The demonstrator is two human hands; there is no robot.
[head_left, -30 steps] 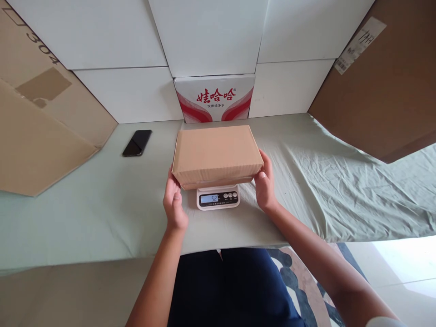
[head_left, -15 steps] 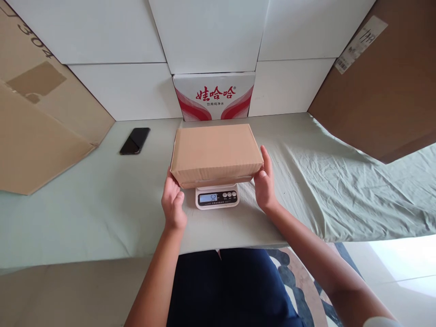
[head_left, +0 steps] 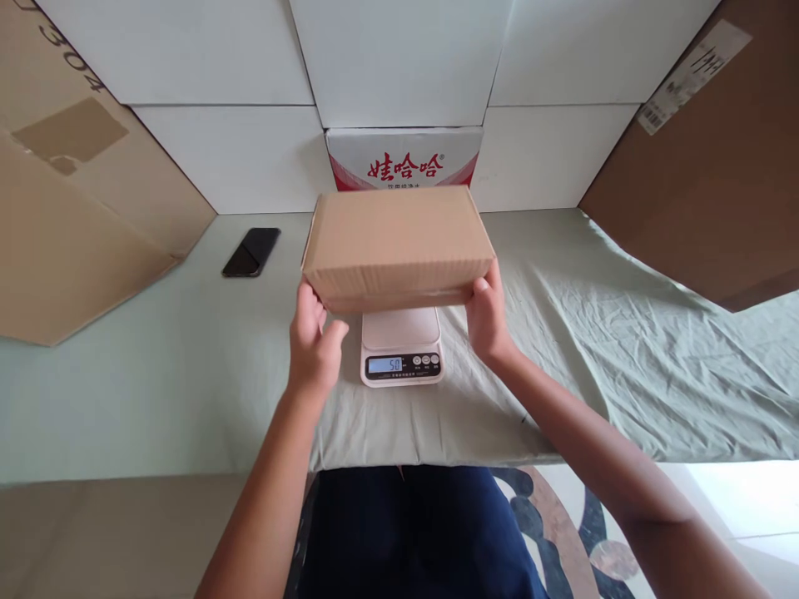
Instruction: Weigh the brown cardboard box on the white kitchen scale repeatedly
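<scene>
A plain brown cardboard box [head_left: 398, 244] is held in the air just above a small white digital scale [head_left: 401, 347], whose platform now shows. My left hand [head_left: 310, 349] grips the box's left bottom corner and my right hand [head_left: 488, 319] holds its right end. The scale's lit display reads 50. The scale stands on a pale green cloth-covered table [head_left: 187, 366].
A black phone [head_left: 251, 251] lies on the cloth at the left. A white box with red lettering [head_left: 404, 163] stands behind against white panels. Large brown cardboard sheets lean at the left [head_left: 68, 216] and right [head_left: 712, 183]. The table's near edge crosses below my arms.
The box rested on the scale before; both hands have now lifted it up and off the platform. The display changed from 52 to 50.
</scene>
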